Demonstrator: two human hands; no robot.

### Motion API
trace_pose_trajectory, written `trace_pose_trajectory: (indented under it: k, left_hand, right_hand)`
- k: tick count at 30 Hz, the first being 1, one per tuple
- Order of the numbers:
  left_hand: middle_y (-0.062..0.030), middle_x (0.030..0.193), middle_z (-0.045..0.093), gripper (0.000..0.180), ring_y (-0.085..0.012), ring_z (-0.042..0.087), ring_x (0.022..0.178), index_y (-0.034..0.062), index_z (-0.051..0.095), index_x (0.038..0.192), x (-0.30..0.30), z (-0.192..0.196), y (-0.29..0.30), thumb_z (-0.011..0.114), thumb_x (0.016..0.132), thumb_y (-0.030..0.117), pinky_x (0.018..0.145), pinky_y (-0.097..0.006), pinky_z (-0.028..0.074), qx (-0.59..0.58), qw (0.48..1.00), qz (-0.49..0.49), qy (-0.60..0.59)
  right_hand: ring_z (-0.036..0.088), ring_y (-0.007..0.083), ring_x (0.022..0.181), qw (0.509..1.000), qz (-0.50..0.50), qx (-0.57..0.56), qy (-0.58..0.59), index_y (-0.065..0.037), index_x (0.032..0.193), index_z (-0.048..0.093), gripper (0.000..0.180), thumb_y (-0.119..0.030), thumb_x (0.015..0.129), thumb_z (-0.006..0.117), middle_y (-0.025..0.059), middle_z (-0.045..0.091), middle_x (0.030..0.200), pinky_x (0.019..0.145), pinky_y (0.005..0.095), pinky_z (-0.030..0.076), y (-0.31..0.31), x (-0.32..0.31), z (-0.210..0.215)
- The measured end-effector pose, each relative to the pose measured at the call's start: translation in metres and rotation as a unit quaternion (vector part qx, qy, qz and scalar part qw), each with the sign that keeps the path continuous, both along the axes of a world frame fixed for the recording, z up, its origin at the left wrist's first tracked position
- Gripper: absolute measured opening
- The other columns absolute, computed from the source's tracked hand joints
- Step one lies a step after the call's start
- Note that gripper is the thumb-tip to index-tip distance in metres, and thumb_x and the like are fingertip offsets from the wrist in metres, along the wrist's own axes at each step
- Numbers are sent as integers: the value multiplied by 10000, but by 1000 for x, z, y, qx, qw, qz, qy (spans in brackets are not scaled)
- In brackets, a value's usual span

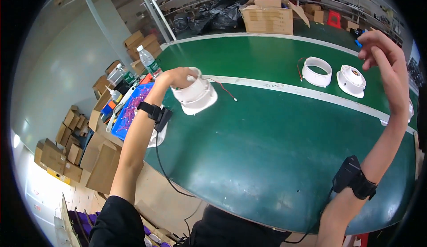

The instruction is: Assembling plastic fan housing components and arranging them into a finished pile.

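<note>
My left hand [181,77] is closed on the rim of a white plastic round housing [195,99], with fingers reaching into its opening. The housing is tilted over the left part of the green table, and a thin red wire [224,90] with a white plug trails from it. My right hand [386,58] is raised at the far right with its fingers curled. Beside those fingers shows a small blue and black object [357,37], mostly hidden. Nearest to that hand on the table are a white housing with a domed centre [351,81] and a white open ring [316,72] with a red wire.
A blue tray [119,129] of purple-red wires sits at the table's left edge, by plastic bottles [149,62] and a white part [159,135] under my left wrist. A pale strip [275,85] crosses the green table [267,149]. Cardboard boxes [268,19] stand behind and at left.
</note>
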State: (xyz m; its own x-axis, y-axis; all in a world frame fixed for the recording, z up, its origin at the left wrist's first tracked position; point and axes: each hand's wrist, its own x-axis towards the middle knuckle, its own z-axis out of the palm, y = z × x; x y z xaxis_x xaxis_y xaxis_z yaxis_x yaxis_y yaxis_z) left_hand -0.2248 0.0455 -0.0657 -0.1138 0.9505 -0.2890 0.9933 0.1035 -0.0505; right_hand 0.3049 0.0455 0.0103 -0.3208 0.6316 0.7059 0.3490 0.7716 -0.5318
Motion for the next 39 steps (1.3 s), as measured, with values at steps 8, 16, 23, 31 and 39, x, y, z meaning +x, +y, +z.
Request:
trace_pose_trajectory:
  k: [8, 16, 23, 31, 39]
  left_hand:
    - [-172, 1100, 678, 396, -338, 656, 971, 130, 632, 1226, 152, 5, -11, 555, 895, 332, 864, -394, 509, 20, 989, -113, -97]
    - [-191, 958, 686, 316, -338, 655, 880, -12, 688, 999, 195, -3, -40, 618, 840, 253, 792, -376, 514, 34, 893, -409, -184]
    - [-145, 699, 585, 220, -233, 575, 634, -37, 615, 921, 186, 62, -39, 543, 877, 167, 602, -350, 461, 97, 874, -380, -286]
    - [-1, 707, 575, 279, -39, 501, 644, -28, 628, 836, 198, 80, -35, 524, 927, 214, 547, -209, 365, 200, 720, -315, -585]
    - [-88, 919, 630, 298, -105, 577, 860, -34, 609, 1032, 201, 67, -20, 533, 924, 233, 725, -235, 453, 292, 673, -299, -610]
  right_hand:
    - [563, 79, 677, 998, 58, -11, -12, 13, 1005, 650, 229, -65, 917, 454, 51, 624, 795, 626, 218, 472, 5, -23, -8]
    - [564, 85, 654, 999, 36, -13, -26, 10, 995, 650, 224, -86, 910, 467, 40, 615, 742, 609, 226, 468, 1, -36, -11]
    - [572, 88, 681, 993, 21, -32, -109, 29, 995, 633, 206, -77, 908, 481, 29, 606, 742, 625, 230, 458, 4, -71, -13]
    - [612, 130, 814, 952, 253, -168, -48, 55, 994, 648, 306, -235, 902, 620, 119, 671, 865, 771, 275, 490, -16, -96, -5]
    - [684, 231, 761, 812, 442, -376, 58, 107, 1258, 459, 530, -95, 817, 671, 155, 654, 955, 633, 309, 559, -18, -98, -17]
